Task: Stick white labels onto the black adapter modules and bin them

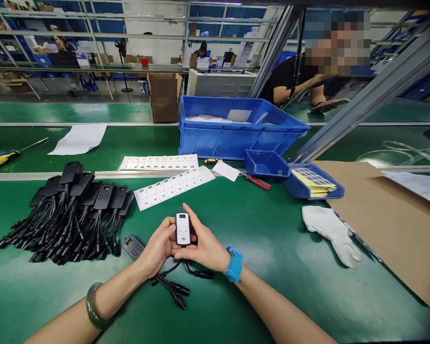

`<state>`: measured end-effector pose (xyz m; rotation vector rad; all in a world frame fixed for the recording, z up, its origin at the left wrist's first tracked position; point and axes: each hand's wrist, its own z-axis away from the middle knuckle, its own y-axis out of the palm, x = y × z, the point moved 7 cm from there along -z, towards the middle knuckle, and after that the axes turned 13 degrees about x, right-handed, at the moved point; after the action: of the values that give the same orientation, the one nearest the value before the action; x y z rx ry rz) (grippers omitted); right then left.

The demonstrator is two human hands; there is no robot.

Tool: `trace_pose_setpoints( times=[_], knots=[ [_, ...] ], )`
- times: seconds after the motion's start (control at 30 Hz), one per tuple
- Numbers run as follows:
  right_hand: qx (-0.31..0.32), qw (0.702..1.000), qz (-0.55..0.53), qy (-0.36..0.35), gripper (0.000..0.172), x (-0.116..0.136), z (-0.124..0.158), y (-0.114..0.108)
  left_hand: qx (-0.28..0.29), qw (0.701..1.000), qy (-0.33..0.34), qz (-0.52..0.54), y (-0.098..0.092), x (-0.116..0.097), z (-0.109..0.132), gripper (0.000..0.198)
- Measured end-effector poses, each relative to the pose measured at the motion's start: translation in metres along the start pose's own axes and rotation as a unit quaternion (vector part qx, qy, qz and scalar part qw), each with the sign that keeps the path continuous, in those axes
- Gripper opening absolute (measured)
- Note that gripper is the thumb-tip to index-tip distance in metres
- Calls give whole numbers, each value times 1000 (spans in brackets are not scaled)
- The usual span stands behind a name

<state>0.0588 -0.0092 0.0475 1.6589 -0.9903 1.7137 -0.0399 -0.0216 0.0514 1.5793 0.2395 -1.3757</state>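
Between both hands is a small black controller box [183, 229] with a white label on its face, a dark window near its top and black cables below. My left hand [161, 248] grips its left side, while my right hand [200, 239] has thumb and fingers around the right side and lower end. Partly hidden behind my left wrist, another black controller [133, 246] without a white label lies on the green table. Cable ends with black plugs [179, 289] spread beneath the hands. A heap of similar black controllers [79, 205] with cables lies to the left.
Label sheets [172, 186] lie beyond my hands. Further off stand a large blue bin [236, 138] holding papers, a small blue tray [267, 165] and another tray [329, 191] with yellow-backed sheets. A red screwdriver [258, 182], white glove [331, 234] and cardboard [390, 229] are rightward. A co-worker [290, 81] sits behind.
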Motion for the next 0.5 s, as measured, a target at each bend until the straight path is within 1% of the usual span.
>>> trace_pose_setpoints(
  times=[0.03,0.1,0.13,0.17,0.27,0.33,0.4,0.43,0.47,0.5],
  knots=[
    [1,1000,-5,-5,92,0,0,0,-7,1000,0,-13,-1,1,0,23],
    [-20,1000,7,-19,65,0,0,-3,-21,998,1,-51,-3,2,-1,28],
    [-35,999,17,-23,58,0,0,-5,-24,997,1,-72,-5,3,-2,31],
    [-48,998,23,-22,54,-2,0,-5,-27,995,2,-94,-6,4,-2,34],
    [-74,997,29,-10,54,-7,0,-3,-28,990,5,-138,-8,8,-4,36],
    [-87,995,49,-11,53,-6,-1,-1,-31,990,9,-135,-10,9,-6,35],
    [-96,990,99,-21,59,-1,-1,0,-45,988,25,-144,-11,2,-5,35],
    [-100,986,133,-29,66,3,-1,1,-56,982,30,-178,-12,-5,-4,36],
    [-106,980,166,-37,74,6,-1,1,-65,969,32,-237,-11,-14,-1,37],
    [-111,974,194,-45,80,9,-1,1,-71,945,31,-317,-9,-25,4,38]
  ],
)
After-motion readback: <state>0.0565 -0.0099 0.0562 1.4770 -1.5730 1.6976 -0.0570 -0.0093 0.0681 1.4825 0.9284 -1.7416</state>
